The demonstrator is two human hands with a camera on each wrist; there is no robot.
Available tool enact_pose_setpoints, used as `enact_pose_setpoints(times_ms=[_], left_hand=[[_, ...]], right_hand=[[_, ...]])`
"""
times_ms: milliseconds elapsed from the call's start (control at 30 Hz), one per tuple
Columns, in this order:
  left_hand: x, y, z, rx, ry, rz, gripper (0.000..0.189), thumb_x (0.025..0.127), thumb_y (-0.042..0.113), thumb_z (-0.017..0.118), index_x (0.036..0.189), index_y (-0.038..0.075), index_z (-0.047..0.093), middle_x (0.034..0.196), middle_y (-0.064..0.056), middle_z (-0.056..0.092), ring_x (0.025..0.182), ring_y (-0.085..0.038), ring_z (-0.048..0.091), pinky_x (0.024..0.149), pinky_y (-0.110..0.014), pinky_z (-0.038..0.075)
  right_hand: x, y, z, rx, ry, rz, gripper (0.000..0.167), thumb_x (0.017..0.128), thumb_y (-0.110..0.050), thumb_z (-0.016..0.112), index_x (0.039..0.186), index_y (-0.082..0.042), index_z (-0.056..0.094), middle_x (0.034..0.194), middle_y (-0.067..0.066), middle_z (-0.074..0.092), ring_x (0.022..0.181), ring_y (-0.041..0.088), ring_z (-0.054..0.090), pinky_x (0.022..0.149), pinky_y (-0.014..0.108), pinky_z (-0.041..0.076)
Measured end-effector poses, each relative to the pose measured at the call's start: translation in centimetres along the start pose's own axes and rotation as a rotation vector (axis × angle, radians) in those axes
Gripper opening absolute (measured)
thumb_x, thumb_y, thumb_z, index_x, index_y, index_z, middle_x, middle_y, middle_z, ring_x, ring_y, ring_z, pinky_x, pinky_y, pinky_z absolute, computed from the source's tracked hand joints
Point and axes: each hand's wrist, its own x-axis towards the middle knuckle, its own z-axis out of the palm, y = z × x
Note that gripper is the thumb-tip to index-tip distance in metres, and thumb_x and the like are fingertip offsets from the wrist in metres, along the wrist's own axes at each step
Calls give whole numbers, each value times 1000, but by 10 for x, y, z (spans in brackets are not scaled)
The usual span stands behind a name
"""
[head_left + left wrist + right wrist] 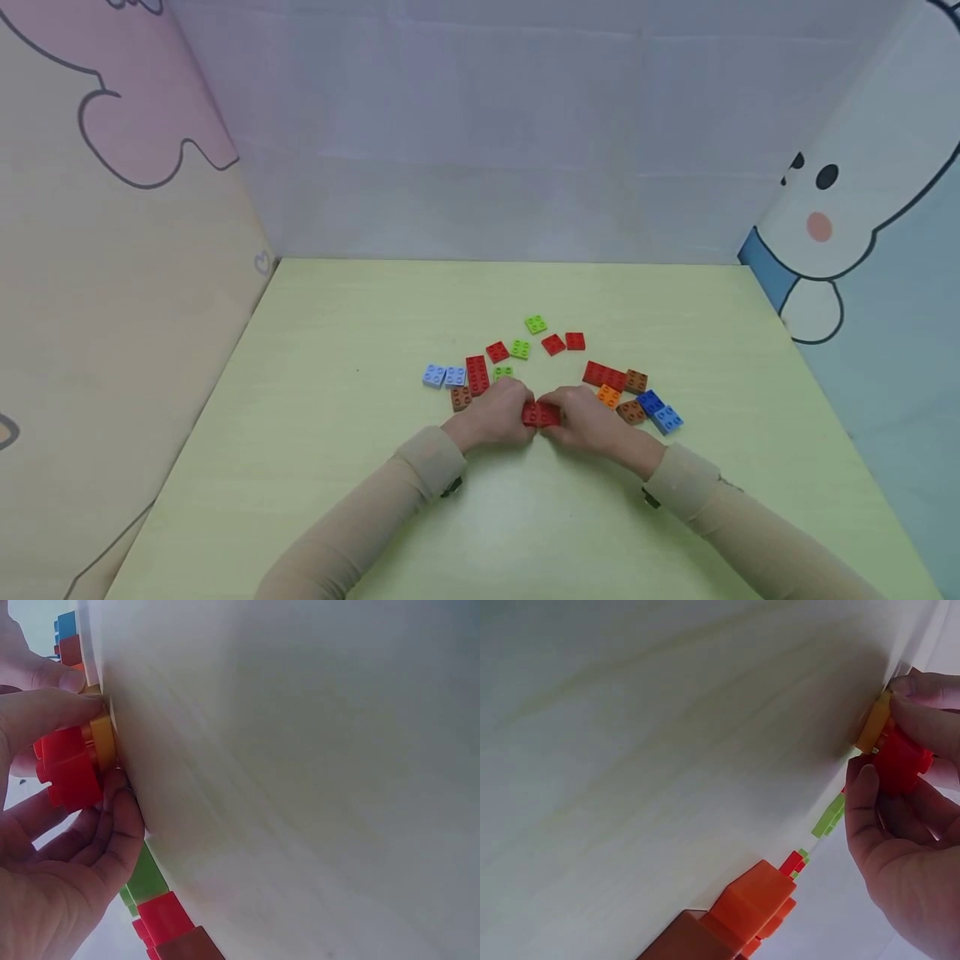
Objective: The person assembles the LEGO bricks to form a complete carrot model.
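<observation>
At the lower middle of the head view, open tabletop (487, 533) is lying between the sleeves (360, 517). Just beyond, near the frame's centre, the left hand (498, 412) and right hand (588, 417) are pinching red bricks (540, 414), loose bricks (477, 375) crowding both sides. Farther up, the table's far edge (450, 261) is meeting the wall (465, 167). Both wrist views are revealing (the head camera isn't) a yellow brick (103, 741) under the red ones.
</observation>
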Motion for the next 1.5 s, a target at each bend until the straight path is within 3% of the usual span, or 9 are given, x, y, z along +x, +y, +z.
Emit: enact_pose_setpoints(times_ms=[600,1500], left_hand=[[-4,-3,0,-31,-9,-16,13,78,15,73,71,17,62,60,2,49,65,-12,46,55,-24,37],[0,0,-1,-16,-3,-1,17,79,14,73,68,17,61,57,2,47,63,-12,46,55,-24,36]], right_hand=[[0,-1,3,-3,-14,26,35,77,-16,80,110,-8,70,90,-6,66,73,7,53,69,25,46],[1,3,3,-9,-4,-9,35,79,-16,79,111,-7,70,93,-6,67,77,7,54,71,26,47]])
